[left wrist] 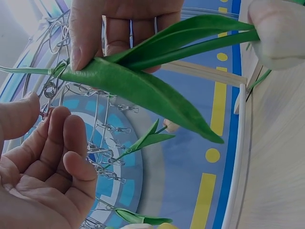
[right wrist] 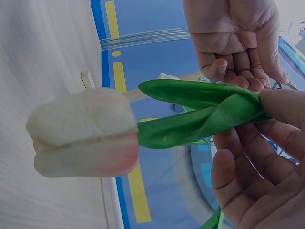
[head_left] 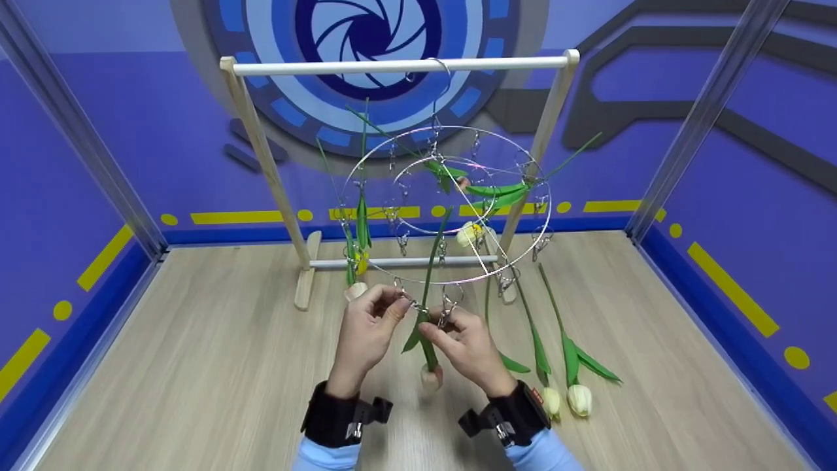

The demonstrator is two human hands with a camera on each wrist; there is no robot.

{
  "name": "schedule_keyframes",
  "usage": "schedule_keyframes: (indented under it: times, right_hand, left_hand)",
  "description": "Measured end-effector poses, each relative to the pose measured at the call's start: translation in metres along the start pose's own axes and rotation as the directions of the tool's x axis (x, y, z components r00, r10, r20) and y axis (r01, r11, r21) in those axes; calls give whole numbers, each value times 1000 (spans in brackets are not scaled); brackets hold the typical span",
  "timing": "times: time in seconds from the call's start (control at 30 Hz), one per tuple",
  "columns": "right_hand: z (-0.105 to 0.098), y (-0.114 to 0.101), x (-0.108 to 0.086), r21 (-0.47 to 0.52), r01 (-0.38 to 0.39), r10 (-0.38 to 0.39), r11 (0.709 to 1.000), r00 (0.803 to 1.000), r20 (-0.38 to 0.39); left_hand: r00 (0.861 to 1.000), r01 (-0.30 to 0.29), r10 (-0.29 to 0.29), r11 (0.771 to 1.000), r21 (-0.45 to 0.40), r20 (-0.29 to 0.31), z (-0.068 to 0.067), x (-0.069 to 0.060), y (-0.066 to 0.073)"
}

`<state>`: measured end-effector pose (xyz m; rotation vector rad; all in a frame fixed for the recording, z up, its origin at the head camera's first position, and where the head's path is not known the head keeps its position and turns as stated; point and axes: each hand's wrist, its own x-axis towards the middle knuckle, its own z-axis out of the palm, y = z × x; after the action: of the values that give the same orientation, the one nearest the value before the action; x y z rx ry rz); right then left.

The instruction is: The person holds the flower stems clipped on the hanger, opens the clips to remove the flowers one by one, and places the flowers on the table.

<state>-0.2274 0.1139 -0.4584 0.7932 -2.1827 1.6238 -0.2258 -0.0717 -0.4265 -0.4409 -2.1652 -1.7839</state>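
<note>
A pale pink-white tulip hangs head down at the front of a round metal clip hanger. The right hand pinches its stem and leaf base between thumb and fingers. Beside it, the left hand pinches a small metal clip with thumb and fingertips. In the left wrist view the clip lies at the stem, just above the green leaves. Whether its jaws are closed on the stem cannot be told.
The hanger hooks over a wooden rack's top bar. Several tulips hang from its left, back and right. On the table's right lie more tulips, among them a white one and another. Patterned blue walls enclose the table.
</note>
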Motion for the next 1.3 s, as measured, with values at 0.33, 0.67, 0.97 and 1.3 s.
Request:
schedule_keyframes:
  times: [0.33,0.67,0.97,1.3]
  right_hand:
    - [-1,-1,0,-9,18,-18,1000,1000,0]
    - [-1,-1,0,-1,21,-21,1000,1000,-3]
    - [0,0,0,-7,19,-19,1000,1000,-7]
    - [-1,-1,0,-13,3,-3,1000,1000,2]
  left_hand:
    - [1000,3,-3,1000,6,-31,0,1,-1]
    - [999,-1,1,1000,0,-51,0,2,-1]
    - [998,1,-3,1000,-23,-65,1,2,-2]
    - [997,-7,3,998,-55,-82,2,2,-3]
